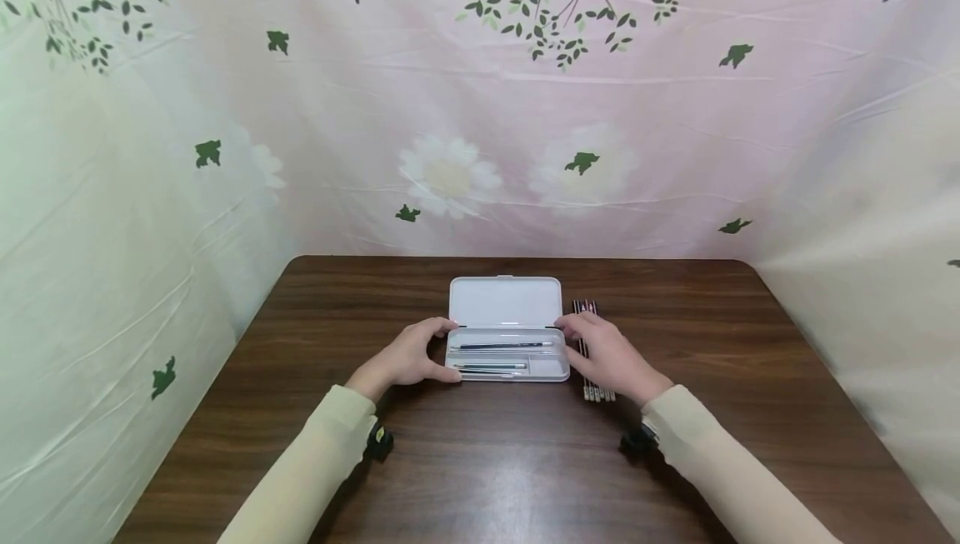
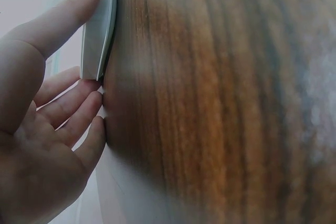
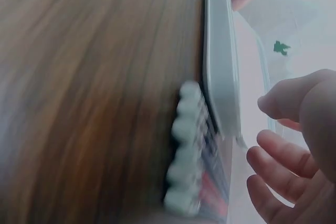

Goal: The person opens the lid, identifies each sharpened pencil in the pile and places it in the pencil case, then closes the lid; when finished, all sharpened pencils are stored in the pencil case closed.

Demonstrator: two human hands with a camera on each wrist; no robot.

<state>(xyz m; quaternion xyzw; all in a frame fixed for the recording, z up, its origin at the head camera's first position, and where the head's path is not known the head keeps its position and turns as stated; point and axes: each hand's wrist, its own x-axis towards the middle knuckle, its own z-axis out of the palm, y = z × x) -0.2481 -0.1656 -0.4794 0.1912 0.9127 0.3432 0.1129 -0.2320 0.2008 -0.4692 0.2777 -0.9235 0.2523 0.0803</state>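
A white pencil case [image 1: 547, 371] lies on the table with its lid [image 1: 505, 302] tipped back. Inside, dark pencils [image 1: 501, 346] lie in the rear section, and more pencils [image 1: 491, 366] are at the front left. My left hand [image 1: 408, 354] holds the case's left end, thumb at the front corner and fingers by the back; the left wrist view shows the thumb [image 2: 73, 11] on the case side. My right hand [image 1: 611, 354] hovers by the right end, fingers loosely bent, over a row of dark pencils [image 1: 599, 394]. Their pale ends [image 3: 184, 145] show in the right wrist view.
The brown wooden table [image 1: 495, 469] runs to a rounded back edge. Behind it and along both sides hangs a pale cloth [image 1: 510, 111] printed with leaves, birds and flowers. Small dark devices sit at both wrists.
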